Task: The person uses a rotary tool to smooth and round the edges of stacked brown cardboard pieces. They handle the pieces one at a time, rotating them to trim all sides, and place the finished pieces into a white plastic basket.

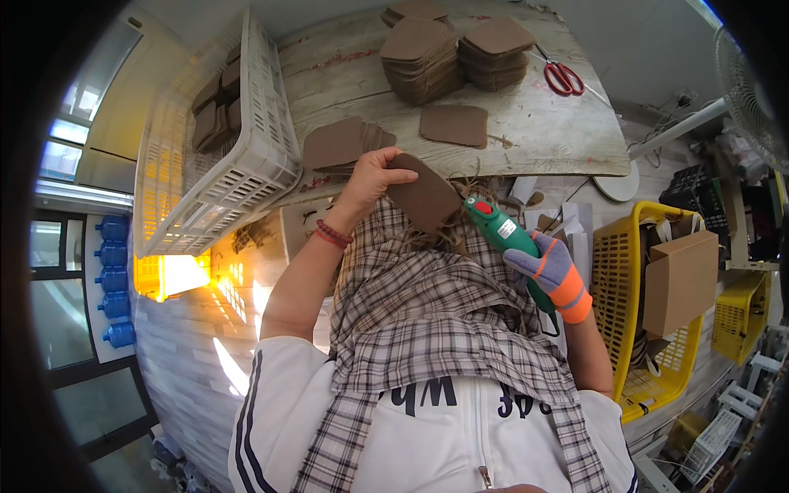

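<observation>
My bare left hand [374,179] pinches a flat brown pad [426,197] with rounded corners by its upper left edge, over my lap. In my right hand [546,267], gloved in purple-grey and orange, is a green handheld power tool [497,226] with a red switch. The tool's tip end points at the pad's right edge; whether they touch cannot be made out. Brown shreds hang around that edge and lie on the plaid apron [411,304]. Just beyond my left hand, several similar pads [335,142] lie fanned on the table. A single pad [454,126] lies to their right.
Tall stacks of brown pads [421,62] stand on the worn wooden table [353,82], with red-handled scissors [564,80] beside them. A white plastic crate [259,123] holding pads is at the left. On the right are a yellow basket [618,271] with a cardboard box [680,282] and a fan [744,90].
</observation>
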The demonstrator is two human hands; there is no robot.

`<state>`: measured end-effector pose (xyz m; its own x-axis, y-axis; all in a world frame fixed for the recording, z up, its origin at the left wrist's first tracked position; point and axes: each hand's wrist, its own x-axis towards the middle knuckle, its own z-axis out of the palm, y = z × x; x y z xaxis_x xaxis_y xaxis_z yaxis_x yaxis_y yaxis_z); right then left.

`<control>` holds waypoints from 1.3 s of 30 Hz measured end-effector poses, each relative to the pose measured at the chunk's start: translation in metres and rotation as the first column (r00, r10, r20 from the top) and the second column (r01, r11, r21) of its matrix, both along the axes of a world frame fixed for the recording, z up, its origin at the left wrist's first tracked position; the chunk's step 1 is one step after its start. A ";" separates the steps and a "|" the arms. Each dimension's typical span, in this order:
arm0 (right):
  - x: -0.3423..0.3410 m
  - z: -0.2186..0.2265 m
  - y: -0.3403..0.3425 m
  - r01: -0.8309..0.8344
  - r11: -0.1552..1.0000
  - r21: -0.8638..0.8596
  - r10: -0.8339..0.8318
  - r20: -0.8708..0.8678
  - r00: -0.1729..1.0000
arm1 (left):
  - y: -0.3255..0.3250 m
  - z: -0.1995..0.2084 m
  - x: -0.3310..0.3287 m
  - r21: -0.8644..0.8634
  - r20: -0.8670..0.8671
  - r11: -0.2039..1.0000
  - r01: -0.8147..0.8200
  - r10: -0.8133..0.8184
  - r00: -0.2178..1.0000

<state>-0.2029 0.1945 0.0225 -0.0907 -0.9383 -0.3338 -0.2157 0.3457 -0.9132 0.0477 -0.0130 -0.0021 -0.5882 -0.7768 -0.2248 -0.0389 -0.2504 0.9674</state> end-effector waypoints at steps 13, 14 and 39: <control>0.012 0.004 -0.005 0.012 0.994 0.109 -0.025 0.120 0.992 | 0.010 -0.010 -0.005 -0.019 0.066 0.994 0.103 -0.102 0.993; 0.014 0.006 -0.006 0.014 0.993 0.114 -0.028 0.126 0.992 | 0.011 -0.010 -0.006 -0.019 0.077 0.994 0.112 -0.110 0.991; 0.012 -0.018 -0.021 0.096 0.995 -0.040 -0.092 0.092 0.992 | -0.048 0.038 0.069 -0.081 -0.065 0.957 -0.280 0.275 0.959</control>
<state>-0.1905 0.1736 0.0041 -0.1510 -0.9410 -0.3030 -0.1008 0.3195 -0.9422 0.1165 -0.0612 0.0359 -0.3560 -0.9264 -0.1229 0.0711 -0.1580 0.9849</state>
